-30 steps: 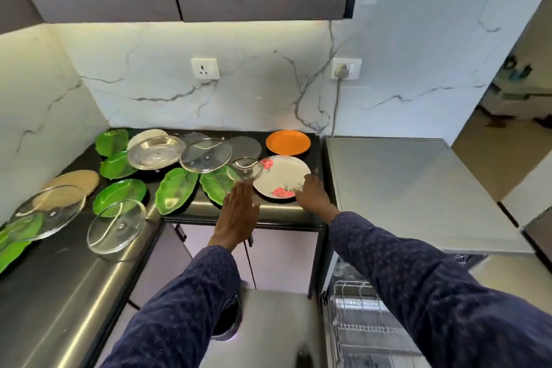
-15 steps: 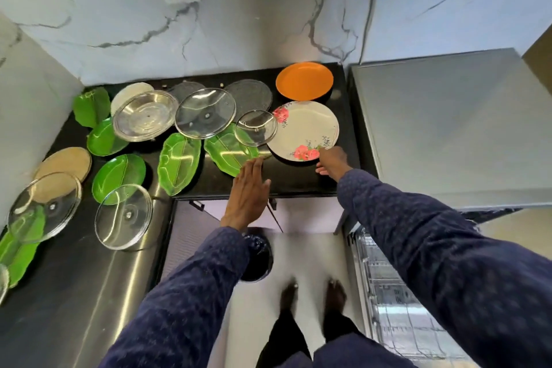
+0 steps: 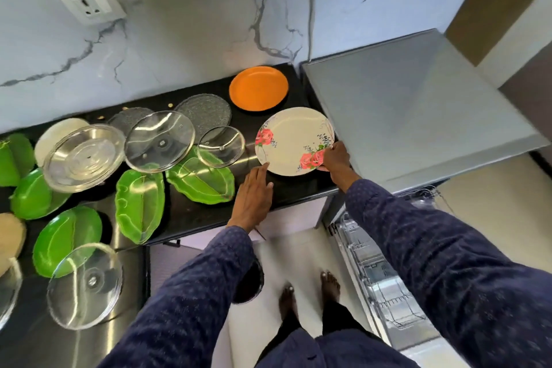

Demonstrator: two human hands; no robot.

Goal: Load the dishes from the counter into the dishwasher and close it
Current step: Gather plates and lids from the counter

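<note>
Right hand: your right hand [image 3: 334,157] pinches the near right rim of the floral plate [image 3: 294,140], which sits tilted above the counter [image 3: 194,215] at its right end.
Left hand: your left hand [image 3: 254,191] lies flat with fingers straight, fingertips touching the plate's near left rim.
Orange plate: the orange plate [image 3: 258,88] rests at the counter's back right corner.
Dishwasher: the dishwasher [image 3: 385,275] stands open below right, its rack exposed.

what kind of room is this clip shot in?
Most likely a home kitchen: a dark counter against a marble-look wall, covered with plates and glass lids, and an open dishwasher with wire racks at the lower right. The right hand grips a floral plate.
</note>
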